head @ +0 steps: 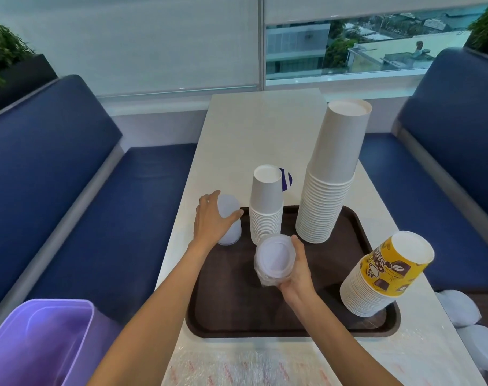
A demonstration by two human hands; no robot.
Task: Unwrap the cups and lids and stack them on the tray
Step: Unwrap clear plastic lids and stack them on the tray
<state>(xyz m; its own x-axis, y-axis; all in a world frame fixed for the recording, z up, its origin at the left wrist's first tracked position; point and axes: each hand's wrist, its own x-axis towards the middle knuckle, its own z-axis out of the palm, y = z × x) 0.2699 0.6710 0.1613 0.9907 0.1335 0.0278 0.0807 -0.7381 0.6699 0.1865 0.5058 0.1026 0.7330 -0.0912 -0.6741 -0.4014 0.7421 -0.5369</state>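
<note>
By tray (237,305) L edge, L fingers (234,216) round lid stack (232,232); mid-tray, R fingers (297,244) round wrapped lids (273,257).

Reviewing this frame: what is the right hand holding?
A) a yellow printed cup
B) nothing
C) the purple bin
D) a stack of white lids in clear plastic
D: the right hand grips a plastic-wrapped stack of lids over the tray, while the left hand holds a second lid stack at the tray's left edge.
</note>
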